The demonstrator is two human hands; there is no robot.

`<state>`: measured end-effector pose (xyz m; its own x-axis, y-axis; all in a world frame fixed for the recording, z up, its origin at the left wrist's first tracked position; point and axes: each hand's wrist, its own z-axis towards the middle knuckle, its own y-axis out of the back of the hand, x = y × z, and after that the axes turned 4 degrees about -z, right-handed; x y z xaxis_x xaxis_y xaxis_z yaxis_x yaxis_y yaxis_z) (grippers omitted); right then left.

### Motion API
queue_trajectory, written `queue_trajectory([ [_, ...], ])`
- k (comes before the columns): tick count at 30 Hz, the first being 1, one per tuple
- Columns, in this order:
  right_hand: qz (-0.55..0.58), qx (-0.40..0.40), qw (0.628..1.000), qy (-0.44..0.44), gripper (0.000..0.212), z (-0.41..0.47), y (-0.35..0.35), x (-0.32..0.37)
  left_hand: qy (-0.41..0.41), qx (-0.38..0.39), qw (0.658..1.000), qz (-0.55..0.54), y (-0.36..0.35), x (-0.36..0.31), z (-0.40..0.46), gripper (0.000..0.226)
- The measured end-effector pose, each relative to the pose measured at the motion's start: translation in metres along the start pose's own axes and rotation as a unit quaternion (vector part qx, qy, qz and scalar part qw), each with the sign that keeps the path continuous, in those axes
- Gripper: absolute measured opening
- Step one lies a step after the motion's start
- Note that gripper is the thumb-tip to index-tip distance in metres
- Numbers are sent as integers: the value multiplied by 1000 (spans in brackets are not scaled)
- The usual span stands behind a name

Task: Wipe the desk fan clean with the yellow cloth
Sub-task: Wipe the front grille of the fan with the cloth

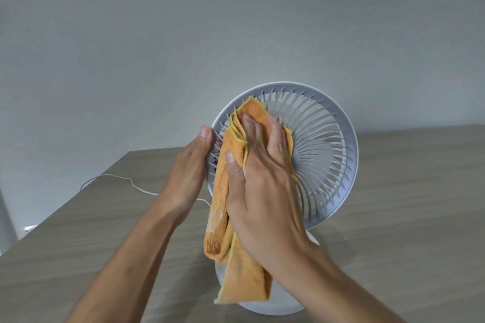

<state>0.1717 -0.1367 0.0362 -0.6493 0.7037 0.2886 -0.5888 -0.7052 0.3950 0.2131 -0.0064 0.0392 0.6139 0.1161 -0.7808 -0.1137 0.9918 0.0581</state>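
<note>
Head view looks down on a round white plastic desk fan (322,144) with a curved-slat grille, standing on a pale wood-grain table (406,204) in front of a plain grey wall (236,21), its head tilted back so the grille faces up toward the camera. Over the left part of the grille lies a folded yellow-orange microfibre cloth (228,191), its upper end reaching the rim near the top left and its lower end hanging loose down past the fan's neck to the round white base (273,307). The right hand (262,186) lies flat on the cloth and presses it against the grille; its fingers are stretched and slightly spread, fingertips up near the cloth's top edge, while the thumb reaches over the cloth's left fold. The left hand (191,162) holds the fan's left rim, thumb along the front edge of the ring and palm against its side; the other fingers are hidden behind the fan, so how far they curl cannot be told. A thin white power cord (126,181) runs across the table behind the left wrist.
</note>
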Motion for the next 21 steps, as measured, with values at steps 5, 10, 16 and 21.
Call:
queue_trajectory([
  [5, -23, 42, 999, -6, 55, -10, 9, -8, 1, 13, 1000, 3, 1, -2, 1, 50],
  [10, -84, 56, 995, 10, 55, -16, 18, -15, 20, 29, 999, -36, 2, 2, 2, 60],
  [16, -139, 59, 988, 43, 56, -32, 22, -29, 17, 31, 999, -24, 2, 3, 3, 64],
  [21, -121, 41, 990, 59, 57, -39, 19, -37, 9, 36, 999, -16, 0, 2, 1, 59],
])
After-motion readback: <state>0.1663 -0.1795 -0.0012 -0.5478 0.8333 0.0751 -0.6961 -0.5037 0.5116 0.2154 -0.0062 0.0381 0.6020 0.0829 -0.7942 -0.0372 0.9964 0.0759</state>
